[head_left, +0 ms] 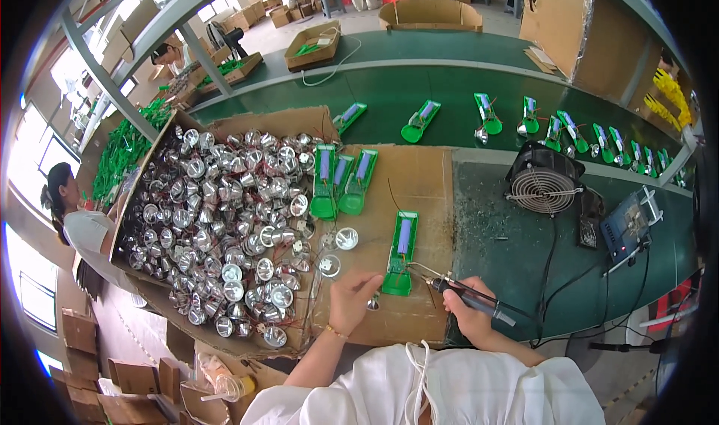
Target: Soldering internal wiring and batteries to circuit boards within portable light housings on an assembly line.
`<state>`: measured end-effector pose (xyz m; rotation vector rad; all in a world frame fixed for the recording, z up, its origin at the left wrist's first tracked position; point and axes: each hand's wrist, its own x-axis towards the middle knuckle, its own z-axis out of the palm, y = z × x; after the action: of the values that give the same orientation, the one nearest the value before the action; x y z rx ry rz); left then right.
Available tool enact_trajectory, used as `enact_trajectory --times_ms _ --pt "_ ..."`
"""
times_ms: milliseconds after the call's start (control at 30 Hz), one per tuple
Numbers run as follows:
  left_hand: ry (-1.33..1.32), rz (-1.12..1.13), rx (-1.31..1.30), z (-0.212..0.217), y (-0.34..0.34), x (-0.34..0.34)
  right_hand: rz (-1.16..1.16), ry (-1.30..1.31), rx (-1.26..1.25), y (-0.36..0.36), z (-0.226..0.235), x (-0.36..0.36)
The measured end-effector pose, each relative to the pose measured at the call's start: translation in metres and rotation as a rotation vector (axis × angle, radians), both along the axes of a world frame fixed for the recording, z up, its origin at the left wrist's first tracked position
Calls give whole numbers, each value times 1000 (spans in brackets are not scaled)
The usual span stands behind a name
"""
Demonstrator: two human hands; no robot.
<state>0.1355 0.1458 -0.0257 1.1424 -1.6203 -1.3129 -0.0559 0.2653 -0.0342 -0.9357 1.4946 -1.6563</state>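
Note:
In front of me on the cardboard lies a green plastic housing (398,281) with a purple cylindrical battery and a small circuit board. My right hand (469,309) grips a soldering iron (472,298), its thin tip reaching to the housing's circuit area. My left hand (353,299) is just left of the housing, thumb and fingers pinched together; whatever is between them is too small to make out. A small silvery reflector cup (373,304) sits beside that hand, under its fingers. Two loose reflector cups (347,238) rest on the cardboard beyond the left hand.
A big cardboard box (318,119) full of silver reflectors stands at left. Three green housings (323,193) lie beside it. More housings (428,122) line the green belt behind. At right are a fan (544,189), a soldering station (625,226) and cables. Other people work at left.

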Motion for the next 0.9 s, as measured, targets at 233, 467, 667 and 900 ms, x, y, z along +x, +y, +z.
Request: enact_trajectory --times_ms 233,467,667,900 --pt "-231 -59 -123 3 -8 -19 -3 9 26 -2 11 -1" --pt "-329 -95 -133 5 -12 -21 11 -8 43 -1 9 1" --pt "-308 -111 -128 2 -20 -22 -7 62 68 -5 12 0" --pt "-289 -125 -52 0 -19 -21 12 71 67 -7 13 1"
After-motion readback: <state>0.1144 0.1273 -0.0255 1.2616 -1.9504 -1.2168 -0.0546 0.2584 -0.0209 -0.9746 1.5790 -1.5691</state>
